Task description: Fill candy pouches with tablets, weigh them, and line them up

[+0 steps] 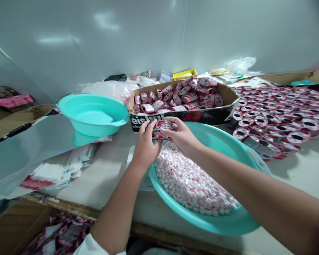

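Note:
Between both hands is a small red printed candy box [163, 128], held sideways above the near rim of the cardboard carton's front. My left hand [148, 143] grips its left end, fingers curled over the top. My right hand [182, 136] closes on its right end, thumb across the printed face. Below them, pink and white candies [191, 184] fill much of a turquoise basin [220, 140]. Just behind, an open cardboard carton [172, 116] is heaped with similar red candy boxes [184, 97].
Many upright open boxes [279, 113] stand packed together at the right. A second turquoise basin [93, 111] sits at left, beside flat white papers [61, 168]. A lower carton [21, 223] holds more red boxes. Plastic bags [108, 90] lie along the wall.

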`<state>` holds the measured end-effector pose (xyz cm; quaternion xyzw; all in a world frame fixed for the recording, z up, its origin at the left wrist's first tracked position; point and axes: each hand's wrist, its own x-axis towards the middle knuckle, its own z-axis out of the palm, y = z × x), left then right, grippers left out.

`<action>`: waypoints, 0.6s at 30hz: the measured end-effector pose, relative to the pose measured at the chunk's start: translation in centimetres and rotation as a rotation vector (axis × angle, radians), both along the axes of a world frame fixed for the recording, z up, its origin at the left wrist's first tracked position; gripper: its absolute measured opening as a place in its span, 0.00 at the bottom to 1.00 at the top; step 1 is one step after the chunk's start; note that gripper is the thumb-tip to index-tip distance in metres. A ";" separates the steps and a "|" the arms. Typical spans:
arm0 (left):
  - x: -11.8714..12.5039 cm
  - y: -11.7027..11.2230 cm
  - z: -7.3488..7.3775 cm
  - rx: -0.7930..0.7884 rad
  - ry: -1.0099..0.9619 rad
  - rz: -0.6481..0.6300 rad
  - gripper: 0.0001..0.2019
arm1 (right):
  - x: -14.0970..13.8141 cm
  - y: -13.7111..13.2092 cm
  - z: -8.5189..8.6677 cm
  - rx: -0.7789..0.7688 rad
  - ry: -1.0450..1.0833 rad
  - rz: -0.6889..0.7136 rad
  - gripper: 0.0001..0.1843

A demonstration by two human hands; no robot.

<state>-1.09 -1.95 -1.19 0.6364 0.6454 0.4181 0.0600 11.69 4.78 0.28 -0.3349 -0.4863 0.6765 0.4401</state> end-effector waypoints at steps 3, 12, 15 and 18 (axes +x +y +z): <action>-0.1 0.1 -0.2 0.003 -0.002 0.002 0.30 | 0.1 -0.1 0.2 -0.010 -0.010 -0.004 0.28; -0.2 0.3 -0.2 0.008 -0.014 -0.025 0.33 | -0.1 0.1 0.0 -0.010 0.027 -0.016 0.29; -0.1 0.1 0.0 -0.006 -0.022 -0.023 0.33 | -0.1 0.0 0.1 -0.004 0.035 -0.017 0.29; -0.1 0.1 0.0 -0.018 -0.015 -0.030 0.34 | 0.0 0.0 0.2 -0.019 0.040 -0.022 0.29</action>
